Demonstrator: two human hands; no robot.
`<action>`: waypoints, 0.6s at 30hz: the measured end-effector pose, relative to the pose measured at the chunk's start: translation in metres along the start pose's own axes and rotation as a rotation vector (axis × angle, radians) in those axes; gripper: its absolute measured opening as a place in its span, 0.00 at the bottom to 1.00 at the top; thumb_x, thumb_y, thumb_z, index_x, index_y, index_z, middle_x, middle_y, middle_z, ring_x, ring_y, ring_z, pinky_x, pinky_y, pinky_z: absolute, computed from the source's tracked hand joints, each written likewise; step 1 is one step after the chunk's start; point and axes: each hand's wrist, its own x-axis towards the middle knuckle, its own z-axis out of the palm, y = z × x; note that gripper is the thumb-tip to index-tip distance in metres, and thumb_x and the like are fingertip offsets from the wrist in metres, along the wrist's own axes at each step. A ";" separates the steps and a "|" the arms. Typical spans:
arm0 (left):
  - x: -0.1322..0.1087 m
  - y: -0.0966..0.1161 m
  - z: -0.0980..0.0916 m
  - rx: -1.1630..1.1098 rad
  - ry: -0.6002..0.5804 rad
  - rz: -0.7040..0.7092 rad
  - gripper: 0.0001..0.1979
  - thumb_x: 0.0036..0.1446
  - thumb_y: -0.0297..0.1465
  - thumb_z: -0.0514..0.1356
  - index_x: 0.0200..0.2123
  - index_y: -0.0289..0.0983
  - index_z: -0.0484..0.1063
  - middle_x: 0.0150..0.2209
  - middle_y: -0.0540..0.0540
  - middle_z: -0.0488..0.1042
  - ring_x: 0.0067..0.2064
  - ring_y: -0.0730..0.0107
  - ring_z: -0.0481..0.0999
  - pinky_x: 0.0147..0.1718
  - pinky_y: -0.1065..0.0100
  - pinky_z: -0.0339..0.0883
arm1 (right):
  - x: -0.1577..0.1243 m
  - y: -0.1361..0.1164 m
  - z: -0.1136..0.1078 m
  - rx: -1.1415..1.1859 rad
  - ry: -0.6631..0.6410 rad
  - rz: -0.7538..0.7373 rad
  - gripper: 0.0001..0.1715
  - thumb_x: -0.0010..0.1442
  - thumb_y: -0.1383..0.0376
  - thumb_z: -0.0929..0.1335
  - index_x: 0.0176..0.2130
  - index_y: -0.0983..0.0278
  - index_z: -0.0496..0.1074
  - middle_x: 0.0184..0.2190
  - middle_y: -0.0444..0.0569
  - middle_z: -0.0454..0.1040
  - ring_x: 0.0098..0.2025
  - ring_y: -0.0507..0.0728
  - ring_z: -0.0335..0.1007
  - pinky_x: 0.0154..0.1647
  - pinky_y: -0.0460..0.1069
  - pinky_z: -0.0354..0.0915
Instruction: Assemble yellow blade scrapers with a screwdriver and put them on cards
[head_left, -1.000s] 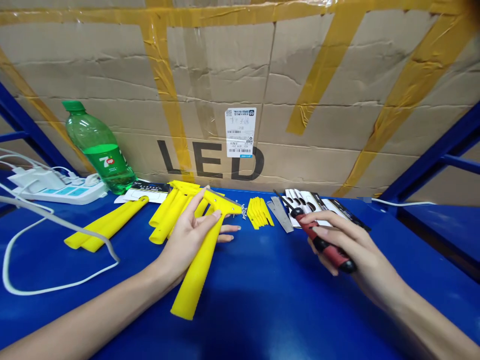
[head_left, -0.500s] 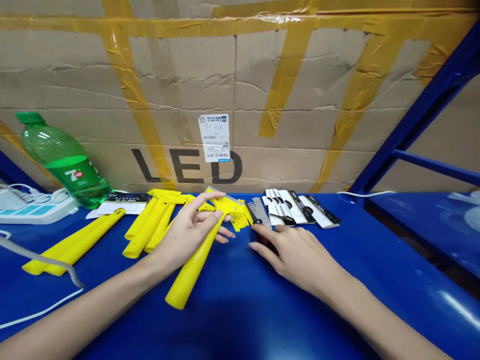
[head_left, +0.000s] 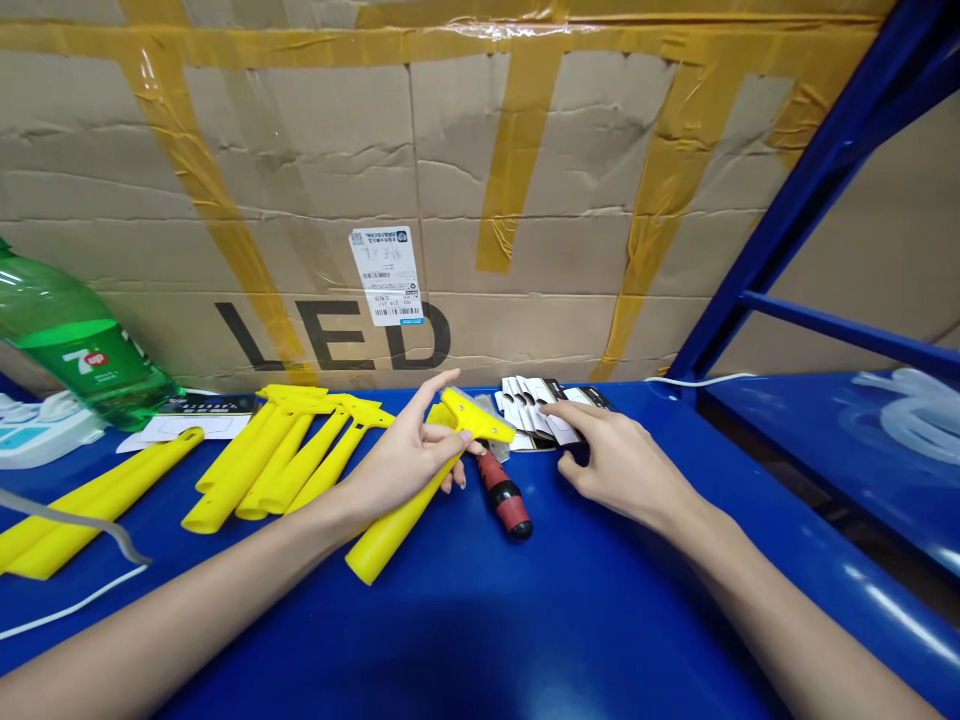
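My left hand [head_left: 405, 460] grips a yellow plastic scraper [head_left: 405, 505] near its head, with the long handle slanting down toward me over the blue table [head_left: 525, 620]. A red-and-black screwdriver [head_left: 504, 494] lies on the table just right of that hand, touched by neither hand. My right hand [head_left: 622, 460] reaches to the fanned black-and-white cards [head_left: 536, 412] at the back, with its fingertips resting on them.
Several more yellow scrapers [head_left: 270, 460] lie to the left. A green soda bottle [head_left: 75, 350], a white power strip [head_left: 37, 425] and a white cable [head_left: 67, 605] are at far left. A taped cardboard box [head_left: 450, 180] marked LED walls the back. A blue rack post [head_left: 795, 190] rises at right.
My right hand has set the screwdriver down on the table and moved back to the cards. The view has swung to the right. My left hand keeps the scraper.
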 end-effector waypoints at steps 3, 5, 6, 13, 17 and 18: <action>0.001 -0.003 -0.001 -0.008 -0.010 -0.002 0.41 0.61 0.34 0.64 0.71 0.45 0.46 0.32 0.45 0.81 0.23 0.73 0.73 0.26 0.70 0.69 | 0.001 -0.003 -0.001 -0.040 -0.045 0.001 0.33 0.56 0.72 0.64 0.59 0.61 0.73 0.61 0.51 0.73 0.56 0.66 0.75 0.56 0.57 0.68; 0.001 -0.006 -0.002 -0.015 -0.013 -0.001 0.40 0.61 0.34 0.63 0.71 0.46 0.47 0.31 0.46 0.81 0.23 0.73 0.73 0.26 0.70 0.69 | 0.001 -0.002 -0.001 -0.056 -0.058 -0.010 0.30 0.57 0.74 0.63 0.57 0.62 0.74 0.59 0.51 0.75 0.56 0.66 0.75 0.57 0.57 0.68; 0.001 -0.007 -0.003 -0.016 -0.013 0.000 0.40 0.61 0.34 0.63 0.71 0.46 0.47 0.32 0.45 0.81 0.23 0.73 0.73 0.25 0.71 0.68 | 0.001 -0.001 -0.001 -0.060 -0.062 -0.026 0.29 0.57 0.74 0.63 0.56 0.63 0.75 0.59 0.52 0.75 0.56 0.66 0.75 0.57 0.57 0.68; -0.001 -0.003 -0.003 -0.010 -0.017 -0.006 0.39 0.61 0.34 0.63 0.70 0.42 0.49 0.28 0.46 0.79 0.22 0.72 0.73 0.25 0.70 0.68 | 0.000 0.007 0.002 -0.091 -0.061 -0.127 0.28 0.56 0.75 0.63 0.54 0.62 0.76 0.58 0.54 0.76 0.56 0.66 0.75 0.53 0.57 0.71; -0.003 0.000 -0.003 -0.026 -0.009 -0.006 0.40 0.60 0.34 0.64 0.71 0.44 0.49 0.31 0.45 0.81 0.23 0.72 0.73 0.25 0.70 0.69 | 0.000 0.008 -0.005 -0.036 -0.047 -0.149 0.32 0.54 0.75 0.63 0.56 0.61 0.74 0.56 0.52 0.77 0.54 0.64 0.76 0.52 0.55 0.71; -0.004 0.000 -0.003 -0.027 -0.003 -0.007 0.40 0.60 0.34 0.64 0.71 0.44 0.49 0.30 0.45 0.80 0.23 0.71 0.74 0.25 0.70 0.68 | 0.000 0.010 -0.008 -0.021 -0.022 -0.128 0.32 0.53 0.75 0.64 0.56 0.60 0.74 0.56 0.51 0.77 0.54 0.64 0.76 0.52 0.55 0.70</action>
